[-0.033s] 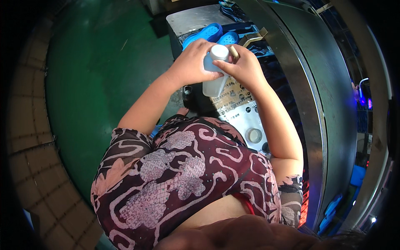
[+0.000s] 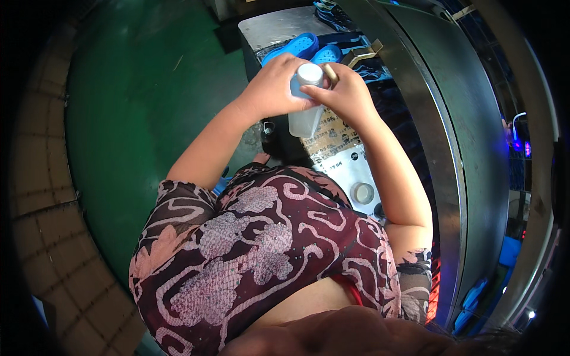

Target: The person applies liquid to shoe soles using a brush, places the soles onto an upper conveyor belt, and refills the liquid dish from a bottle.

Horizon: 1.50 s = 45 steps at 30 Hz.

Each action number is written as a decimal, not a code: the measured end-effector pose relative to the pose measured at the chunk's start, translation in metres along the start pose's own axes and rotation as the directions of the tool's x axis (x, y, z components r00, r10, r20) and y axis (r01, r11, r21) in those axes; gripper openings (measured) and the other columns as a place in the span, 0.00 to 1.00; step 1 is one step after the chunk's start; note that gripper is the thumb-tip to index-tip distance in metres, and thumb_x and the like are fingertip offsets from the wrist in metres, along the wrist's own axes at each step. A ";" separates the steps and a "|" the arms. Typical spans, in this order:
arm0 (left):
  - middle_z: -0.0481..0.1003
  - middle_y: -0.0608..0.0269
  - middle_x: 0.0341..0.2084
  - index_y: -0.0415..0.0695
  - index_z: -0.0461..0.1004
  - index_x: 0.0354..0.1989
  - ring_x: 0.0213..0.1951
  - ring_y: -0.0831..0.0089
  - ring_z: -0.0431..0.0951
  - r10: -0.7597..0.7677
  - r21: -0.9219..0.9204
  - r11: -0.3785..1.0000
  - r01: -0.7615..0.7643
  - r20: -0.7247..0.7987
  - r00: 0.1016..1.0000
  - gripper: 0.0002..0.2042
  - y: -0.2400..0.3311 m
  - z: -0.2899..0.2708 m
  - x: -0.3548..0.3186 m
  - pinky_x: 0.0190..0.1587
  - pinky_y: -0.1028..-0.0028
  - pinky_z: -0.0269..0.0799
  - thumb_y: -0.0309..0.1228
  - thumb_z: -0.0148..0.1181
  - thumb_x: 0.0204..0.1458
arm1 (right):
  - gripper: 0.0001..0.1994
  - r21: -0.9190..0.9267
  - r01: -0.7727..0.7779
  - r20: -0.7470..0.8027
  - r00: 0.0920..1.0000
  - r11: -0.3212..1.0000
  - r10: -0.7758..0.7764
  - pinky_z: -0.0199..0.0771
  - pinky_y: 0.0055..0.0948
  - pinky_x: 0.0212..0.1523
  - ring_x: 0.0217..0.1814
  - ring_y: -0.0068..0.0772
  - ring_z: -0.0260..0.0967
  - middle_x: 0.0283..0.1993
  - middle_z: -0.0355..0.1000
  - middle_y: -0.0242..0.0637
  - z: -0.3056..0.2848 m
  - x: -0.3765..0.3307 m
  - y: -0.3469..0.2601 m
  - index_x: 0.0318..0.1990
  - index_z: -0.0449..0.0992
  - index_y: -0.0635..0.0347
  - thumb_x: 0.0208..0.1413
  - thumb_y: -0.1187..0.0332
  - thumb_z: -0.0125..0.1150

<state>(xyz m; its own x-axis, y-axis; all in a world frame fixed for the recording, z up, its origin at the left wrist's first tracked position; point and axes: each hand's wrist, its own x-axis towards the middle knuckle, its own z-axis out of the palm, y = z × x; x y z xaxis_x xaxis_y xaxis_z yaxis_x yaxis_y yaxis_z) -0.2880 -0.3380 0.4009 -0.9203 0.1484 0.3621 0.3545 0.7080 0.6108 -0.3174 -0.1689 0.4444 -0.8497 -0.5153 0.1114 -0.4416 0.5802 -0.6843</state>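
Note:
A translucent white plastic bottle (image 2: 301,126) with a white cap (image 2: 310,72) is held up in front of me, its base pointing toward my body. My left hand (image 2: 274,86) wraps round its left side, fingers hidden behind it. On the other side, my right hand (image 2: 350,98) closes at the bottle's neck, with the thumb lying just under the cap. A short tan rod (image 2: 331,73) sticks up between that hand's fingers; what it belongs to is hidden. Beyond both hands lie blue foam clogs (image 2: 297,46).
Below the bottle are a tape-covered brown surface (image 2: 325,141) and a white printed sheet (image 2: 341,168) bearing a small round container (image 2: 363,193). A bent metal bracket (image 2: 363,52) juts out beside the clogs. A long metal-edged machine (image 2: 436,130) runs along my right; cardboard boxes (image 2: 44,178) line the left.
The bottle's capped end has shifted very slightly left together with my hands, and the tan rod has tilted a little. Otherwise the scene looks the same.

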 end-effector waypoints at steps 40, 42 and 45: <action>0.65 0.49 0.43 0.45 0.68 0.41 0.43 0.49 0.72 -0.962 0.047 0.273 0.961 0.043 0.271 0.20 -0.281 0.212 -0.144 0.48 0.62 0.69 0.29 0.65 0.36 | 0.25 -0.216 -0.395 -0.556 0.801 0.893 0.220 0.66 0.32 0.46 0.44 0.35 0.65 0.45 0.68 0.44 -0.106 -0.098 -0.032 0.46 0.65 0.72 0.60 0.51 0.48; 0.65 0.49 0.44 0.45 0.68 0.42 0.43 0.49 0.72 -0.961 0.050 0.272 0.961 0.071 0.268 0.21 -0.298 0.237 -0.145 0.48 0.62 0.69 0.29 0.66 0.36 | 0.25 -0.270 -0.402 -0.543 0.814 0.875 0.207 0.65 0.32 0.46 0.44 0.35 0.65 0.45 0.68 0.44 -0.106 -0.091 -0.030 0.46 0.65 0.72 0.60 0.51 0.49; 0.65 0.48 0.46 0.45 0.68 0.42 0.45 0.49 0.71 -0.965 0.068 0.252 0.965 0.087 0.246 0.21 -0.313 0.266 -0.156 0.49 0.62 0.69 0.29 0.66 0.37 | 0.25 -0.316 -0.402 -0.523 0.829 0.859 0.196 0.65 0.32 0.46 0.44 0.35 0.65 0.45 0.68 0.44 -0.097 -0.086 -0.020 0.46 0.65 0.72 0.60 0.51 0.49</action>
<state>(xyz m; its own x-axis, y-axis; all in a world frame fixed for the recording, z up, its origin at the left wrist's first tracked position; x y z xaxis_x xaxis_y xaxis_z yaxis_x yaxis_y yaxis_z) -0.2994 -0.3990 -0.0338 -0.5828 -0.5868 -0.5621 -0.8104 0.3687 0.4553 -0.2638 -0.0749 0.5187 -0.9419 0.0163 0.3355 -0.1288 0.9050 -0.4055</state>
